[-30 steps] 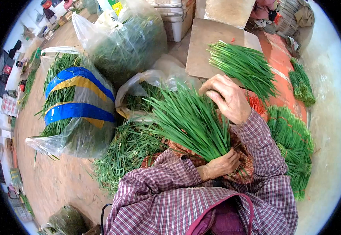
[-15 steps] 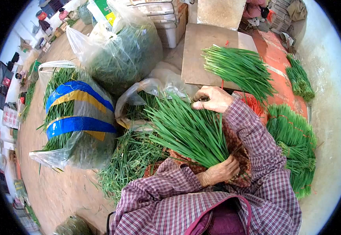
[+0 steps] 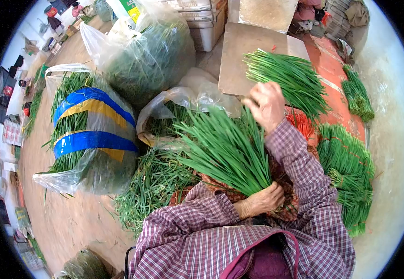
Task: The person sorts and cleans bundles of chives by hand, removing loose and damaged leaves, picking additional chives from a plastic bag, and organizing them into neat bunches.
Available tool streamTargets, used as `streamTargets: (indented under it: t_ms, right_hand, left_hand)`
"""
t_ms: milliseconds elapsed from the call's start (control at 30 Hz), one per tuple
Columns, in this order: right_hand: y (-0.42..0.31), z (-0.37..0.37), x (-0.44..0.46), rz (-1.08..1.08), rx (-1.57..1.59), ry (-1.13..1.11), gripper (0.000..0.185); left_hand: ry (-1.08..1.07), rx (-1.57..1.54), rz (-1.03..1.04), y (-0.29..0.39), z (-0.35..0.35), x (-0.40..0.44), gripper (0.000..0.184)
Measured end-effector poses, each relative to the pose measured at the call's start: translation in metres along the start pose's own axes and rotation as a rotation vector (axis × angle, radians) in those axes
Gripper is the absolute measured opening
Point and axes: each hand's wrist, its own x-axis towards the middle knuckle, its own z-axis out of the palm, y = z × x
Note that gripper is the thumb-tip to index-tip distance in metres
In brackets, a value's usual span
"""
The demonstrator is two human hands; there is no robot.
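Observation:
My left hand (image 3: 263, 201) grips the lower end of a fanned bunch of long green leafy stems (image 3: 227, 151) over my lap. Beyond the right side of the bunch, my right hand (image 3: 266, 106) is raised with its fingers curled and slightly blurred; whether it pinches anything is too unclear to tell. Another bunch of green stems (image 3: 288, 81) lies on a brown board (image 3: 234, 56) just past that hand. Red ties (image 3: 301, 124) lie beside my right sleeve. Loose green leaves (image 3: 155, 186) are heaped to the left of my lap.
A taped clear bag of greens (image 3: 95, 132) and a tied bag (image 3: 151, 60) stand on the left. An open plastic bag (image 3: 164, 116) lies before me. Stacked crates (image 3: 206, 32) are behind. Tied bundles (image 3: 348, 172) line the right, near a wall (image 3: 392, 139).
My right hand moved left to the bunch's upper edge, then back up and right. My left hand keeps its hold on the stems. The view shifted slightly.

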Motion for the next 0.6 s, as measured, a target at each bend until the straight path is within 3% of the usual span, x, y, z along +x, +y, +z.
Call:
streamTargets:
  t_ms: [67,167,233,267,333,400,433,600]
  right_hand:
    - [0.001,-0.007,0.022,0.057,-0.018,0.067,0.019]
    - [-0.003,-0.024,0.039,0.085,0.012,-0.074,0.019]
    - [-0.02,-0.041,0.045,0.199,0.317,-0.115,0.016]
    - [-0.028,-0.047,0.044,0.195,0.319,-0.12,0.016]
    - [-0.041,-0.057,0.038,0.058,0.588,-0.278,0.013]
    - [-0.05,-0.062,0.031,-0.076,0.486,-0.439,0.012]
    - [-0.053,-0.059,0.027,-0.036,0.469,-0.517,0.013]
    - [-0.048,-0.049,0.014,-0.08,0.325,-0.511,0.016]
  left_hand:
    - [-0.034,0.012,0.012,0.001,0.002,-0.001,0.027]
    - [0.019,0.011,0.014,-0.001,0.003,-0.002,0.027]
    - [-0.019,0.029,0.002,-0.002,0.001,0.0,0.027]
    - [-0.018,0.028,-0.005,-0.002,0.001,0.0,0.027]
    - [-0.048,0.054,0.018,-0.002,-0.001,0.0,0.026]
    - [-0.026,0.061,0.019,-0.002,-0.001,0.0,0.026]
    - [-0.004,0.072,0.015,-0.002,-0.001,0.0,0.026]
    - [-0.017,0.084,0.022,0.0,0.002,0.0,0.025]
